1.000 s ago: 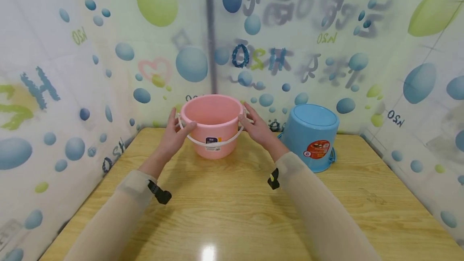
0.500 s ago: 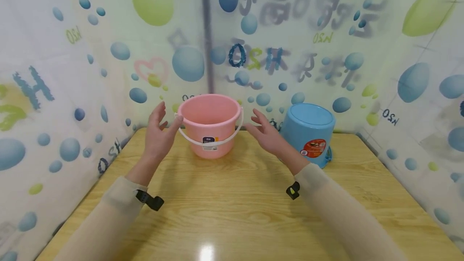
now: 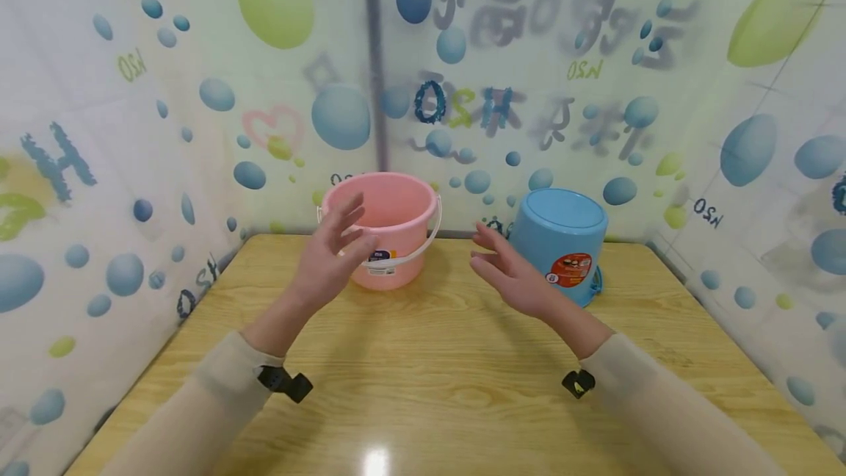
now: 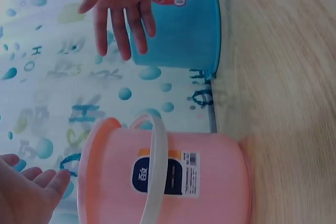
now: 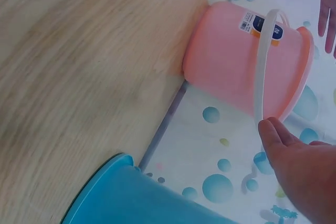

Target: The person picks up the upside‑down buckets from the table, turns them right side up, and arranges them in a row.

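Observation:
A pink bucket [image 3: 403, 237] stands upright at the back of the table, its white handle [image 3: 423, 247] hanging down across the front. In front of its left side, my left hand [image 3: 327, 259] is held in the air with loosely extended fingers and nothing in them. My right hand [image 3: 512, 274] hovers between the two buckets, fingers relaxed, holding nothing. To its right a blue bucket [image 3: 562, 230] stands upside down, with a red label on its side. In the left wrist view, the pink bucket [image 4: 215, 182] is apart from the left hand [image 4: 29, 192].
The wooden table [image 3: 423, 388] runs back to a printed curtain [image 3: 568, 35] with blue and green drops. Curtain also closes in the left and right sides. A handle end [image 3: 598, 281] of the blue bucket sticks out at its lower right.
Both hands have let go of the pink bucket's rim. They first drew apart; then the left hand came back rightward and the right hand moved farther right, toward the blue bucket.

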Demonstrator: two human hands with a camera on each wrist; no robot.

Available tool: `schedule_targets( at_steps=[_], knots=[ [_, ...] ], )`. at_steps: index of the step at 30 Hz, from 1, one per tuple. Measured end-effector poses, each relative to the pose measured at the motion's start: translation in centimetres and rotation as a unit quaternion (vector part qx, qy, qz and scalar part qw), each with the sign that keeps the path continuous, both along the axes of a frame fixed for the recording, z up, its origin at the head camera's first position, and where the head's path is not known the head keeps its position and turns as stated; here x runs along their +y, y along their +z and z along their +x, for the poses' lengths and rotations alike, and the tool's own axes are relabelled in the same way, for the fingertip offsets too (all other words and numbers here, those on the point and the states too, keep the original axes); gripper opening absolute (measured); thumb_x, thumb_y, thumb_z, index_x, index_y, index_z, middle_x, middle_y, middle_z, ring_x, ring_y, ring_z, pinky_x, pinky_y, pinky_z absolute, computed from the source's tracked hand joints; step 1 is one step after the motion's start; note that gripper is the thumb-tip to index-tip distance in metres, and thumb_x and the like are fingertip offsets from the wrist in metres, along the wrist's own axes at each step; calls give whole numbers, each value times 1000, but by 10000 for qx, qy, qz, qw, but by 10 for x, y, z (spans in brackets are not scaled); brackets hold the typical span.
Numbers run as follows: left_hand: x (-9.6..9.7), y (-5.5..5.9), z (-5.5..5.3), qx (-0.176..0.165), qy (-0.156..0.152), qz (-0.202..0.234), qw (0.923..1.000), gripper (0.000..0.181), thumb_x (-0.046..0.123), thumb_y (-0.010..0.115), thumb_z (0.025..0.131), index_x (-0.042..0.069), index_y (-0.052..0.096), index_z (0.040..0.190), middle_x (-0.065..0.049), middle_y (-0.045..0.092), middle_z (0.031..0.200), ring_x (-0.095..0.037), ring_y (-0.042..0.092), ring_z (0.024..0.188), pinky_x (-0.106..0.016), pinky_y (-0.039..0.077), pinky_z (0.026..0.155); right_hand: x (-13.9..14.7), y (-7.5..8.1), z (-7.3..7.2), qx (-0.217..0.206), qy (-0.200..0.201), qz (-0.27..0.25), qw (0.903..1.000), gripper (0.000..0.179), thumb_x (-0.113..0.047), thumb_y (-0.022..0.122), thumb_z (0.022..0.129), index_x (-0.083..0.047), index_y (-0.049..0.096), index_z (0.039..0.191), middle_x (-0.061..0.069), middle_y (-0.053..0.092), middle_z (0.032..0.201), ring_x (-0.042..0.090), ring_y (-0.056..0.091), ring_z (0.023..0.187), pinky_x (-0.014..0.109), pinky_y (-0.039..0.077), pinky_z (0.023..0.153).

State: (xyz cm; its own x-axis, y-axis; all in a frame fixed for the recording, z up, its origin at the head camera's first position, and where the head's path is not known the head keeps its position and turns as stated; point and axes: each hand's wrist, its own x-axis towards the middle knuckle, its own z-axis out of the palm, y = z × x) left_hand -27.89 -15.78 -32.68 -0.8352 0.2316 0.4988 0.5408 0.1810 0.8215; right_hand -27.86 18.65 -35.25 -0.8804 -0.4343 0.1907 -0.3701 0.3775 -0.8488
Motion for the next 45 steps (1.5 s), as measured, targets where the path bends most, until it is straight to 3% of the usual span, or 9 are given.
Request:
schedule_targets(
  at_steps=[5,10,13,15,19,25,34,40,45],
  knots=[
    [18,-7,9,-115,-742,-556,9956,78,27,73,106,21,35,174,-11,34,180,-48,41,160,-64,44,125,19,-6,14,9,144,129,9998,72,-32,50,119,-17,11,178,21,25,180,48,37,162,69,41,124],
    [37,-20,10,-172,-1382,-913,9860,86,30,78,104,24,31,175,-10,31,181,-39,36,165,-62,37,130,39,-16,29,220,234,334,9989,72,-28,52,118,-14,13,178,23,27,179,51,39,160,72,41,123],
    [46,-28,10,-373,-1634,-1098,9797,90,33,80,102,28,29,176,-5,31,181,-33,35,166,-59,36,132,51,-21,37,315,267,448,9981,71,-27,52,118,-16,15,178,23,29,179,53,41,158,74,40,122],
    [53,-33,10,-479,-1773,-1183,9759,92,34,81,101,25,28,176,-5,31,181,-31,34,167,-58,35,133,58,-24,42,362,255,540,9976,71,-26,53,118,-17,16,178,24,30,178,54,43,157,75,42,120],
    [66,-42,8,-514,-2004,-1467,9673,95,38,82,100,26,26,176,-1,29,182,-25,31,168,-53,36,134,72,-28,51,441,129,790,9958,71,-26,55,117,-18,18,177,24,33,177,54,46,155,75,46,116],
    [82,-51,8,-834,-2422,-1860,9486,99,50,80,100,35,19,177,6,19,185,-24,25,170,-55,32,135,91,-33,61,319,5,943,9950,74,-26,58,116,-13,18,177,27,32,176,56,45,154,76,50,111],
    [104,-63,1,-932,-2419,-2520,9324,107,58,82,95,41,15,176,11,18,184,-26,29,169,-52,36,134,120,-42,71,212,-330,1143,9927,80,-27,61,115,-15,14,178,31,33,174,60,48,150,76,51,108],
    [118,-70,-11,-1038,-2276,-2643,9314,108,51,84,95,35,16,177,5,21,184,-26,28,169,-52,36,134,137,-43,73,105,-622,1304,9895,82,-28,61,114,-8,11,176,33,34,172,62,49,148,76,53,106],
    [130,-73,-28,-1102,-2164,-2756,9301,109,50,84,96,32,16,178,0,21,184,-28,27,169,-55,35,133,155,-48,69,193,-885,1534,9840,87,-29,64,113,0,9,175,38,35,168,65,51,143,77,50,109]
  ],
)
